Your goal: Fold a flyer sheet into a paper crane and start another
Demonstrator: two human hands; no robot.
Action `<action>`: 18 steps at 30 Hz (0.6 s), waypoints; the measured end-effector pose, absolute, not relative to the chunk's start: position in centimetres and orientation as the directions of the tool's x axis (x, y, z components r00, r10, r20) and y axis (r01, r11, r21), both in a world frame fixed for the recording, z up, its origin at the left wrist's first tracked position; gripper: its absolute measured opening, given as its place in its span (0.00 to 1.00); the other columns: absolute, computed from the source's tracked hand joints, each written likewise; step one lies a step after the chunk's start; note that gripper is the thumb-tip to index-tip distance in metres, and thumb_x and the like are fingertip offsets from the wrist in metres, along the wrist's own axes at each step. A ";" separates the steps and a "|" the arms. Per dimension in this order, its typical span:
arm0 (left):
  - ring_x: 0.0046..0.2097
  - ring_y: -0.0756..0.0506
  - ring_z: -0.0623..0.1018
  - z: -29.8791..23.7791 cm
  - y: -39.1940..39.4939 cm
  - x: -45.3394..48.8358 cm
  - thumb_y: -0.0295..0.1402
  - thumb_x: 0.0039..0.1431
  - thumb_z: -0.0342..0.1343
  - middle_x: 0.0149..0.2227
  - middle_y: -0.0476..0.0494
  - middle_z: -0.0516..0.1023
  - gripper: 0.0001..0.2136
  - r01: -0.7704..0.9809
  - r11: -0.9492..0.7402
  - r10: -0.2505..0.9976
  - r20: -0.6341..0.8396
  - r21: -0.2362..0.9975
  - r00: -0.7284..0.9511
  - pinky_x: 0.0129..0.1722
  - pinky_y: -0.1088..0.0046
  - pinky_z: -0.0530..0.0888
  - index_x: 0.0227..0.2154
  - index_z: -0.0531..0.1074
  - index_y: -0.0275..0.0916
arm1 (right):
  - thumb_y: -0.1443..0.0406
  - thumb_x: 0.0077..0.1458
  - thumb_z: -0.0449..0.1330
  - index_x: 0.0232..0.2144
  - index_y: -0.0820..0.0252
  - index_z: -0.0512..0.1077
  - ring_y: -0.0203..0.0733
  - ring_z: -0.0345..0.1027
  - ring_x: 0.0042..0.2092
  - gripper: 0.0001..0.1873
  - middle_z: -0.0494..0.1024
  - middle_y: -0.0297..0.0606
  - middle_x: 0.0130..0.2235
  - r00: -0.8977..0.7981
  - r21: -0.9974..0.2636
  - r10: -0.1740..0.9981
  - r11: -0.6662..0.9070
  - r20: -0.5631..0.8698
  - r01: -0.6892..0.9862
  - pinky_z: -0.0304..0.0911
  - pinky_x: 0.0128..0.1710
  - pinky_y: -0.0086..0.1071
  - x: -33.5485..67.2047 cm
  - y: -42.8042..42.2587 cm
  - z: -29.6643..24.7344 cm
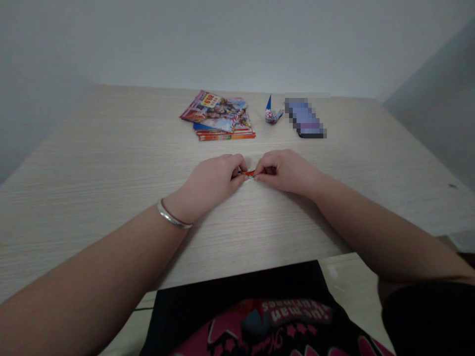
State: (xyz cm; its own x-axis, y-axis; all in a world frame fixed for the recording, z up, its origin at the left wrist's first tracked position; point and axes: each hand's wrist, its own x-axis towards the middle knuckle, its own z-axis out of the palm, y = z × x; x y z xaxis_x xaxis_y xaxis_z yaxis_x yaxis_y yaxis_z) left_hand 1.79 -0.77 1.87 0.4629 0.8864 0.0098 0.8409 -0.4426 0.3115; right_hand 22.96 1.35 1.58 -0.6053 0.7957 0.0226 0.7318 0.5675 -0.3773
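Observation:
A small piece of folded printed paper (pixel 249 174), with orange and pale patches, is pinched between my two hands just above or on the table. My left hand (pixel 218 173), below a silver bangle (pixel 173 216), grips its left end between thumb and fingers. At the other end, the fingertips of my right hand (pixel 287 170) are pressed together on the paper. Much of the paper is hidden by my fingers, so its full shape does not show.
Beyond my hands lies a pile of colourful printed leaflets (pixel 222 118). A folded paper figure (pixel 272 114) with a blue point stands right of it, beside a phone (pixel 306 118). The pale wooden table (pixel 92 148) meets a wall behind. A small dark item (pixel 453 186) lies far right.

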 end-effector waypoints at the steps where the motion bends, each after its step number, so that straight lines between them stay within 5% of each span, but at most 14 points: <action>1: 0.32 0.45 0.74 1.9 -0.8 1.8 0.33 0.68 0.56 0.35 0.45 0.79 0.06 0.842 -0.444 0.886 0.009 0.305 0.464 0.32 0.69 0.62 0.42 0.76 0.38 | 0.66 0.60 0.63 0.37 0.60 0.83 0.40 0.73 0.38 0.08 0.84 0.39 0.36 -0.607 -0.376 0.795 0.569 0.023 0.731 0.60 0.39 0.32 23.0 1.4 1.6; 11: 0.34 0.44 0.76 1.9 -0.9 1.8 0.35 0.70 0.54 0.35 0.44 0.79 0.07 0.848 -0.479 0.873 0.019 0.230 0.488 0.32 0.68 0.62 0.41 0.74 0.39 | 0.67 0.64 0.59 0.41 0.58 0.84 0.43 0.74 0.42 0.12 0.84 0.42 0.40 -0.691 -0.257 0.714 0.692 0.112 0.674 0.61 0.42 0.34 23.1 0.5 1.4; 18: 0.32 0.45 0.75 1.7 -0.8 1.8 0.34 0.69 0.53 0.33 0.44 0.78 0.06 0.842 -0.482 0.871 0.023 0.242 0.491 0.31 0.69 0.63 0.39 0.74 0.38 | 0.67 0.63 0.60 0.40 0.57 0.84 0.41 0.74 0.40 0.11 0.84 0.41 0.40 -0.694 -0.322 0.709 0.691 0.124 0.647 0.63 0.43 0.33 23.2 1.1 1.1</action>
State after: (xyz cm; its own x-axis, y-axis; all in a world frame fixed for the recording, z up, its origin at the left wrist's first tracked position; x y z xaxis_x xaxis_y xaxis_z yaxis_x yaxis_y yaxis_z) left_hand 1.81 -0.78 1.75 0.4914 0.8706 0.0227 0.8422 -0.4817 0.2421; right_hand 23.25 1.06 1.08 -0.6945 0.7087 0.1239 0.6473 0.6907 -0.3225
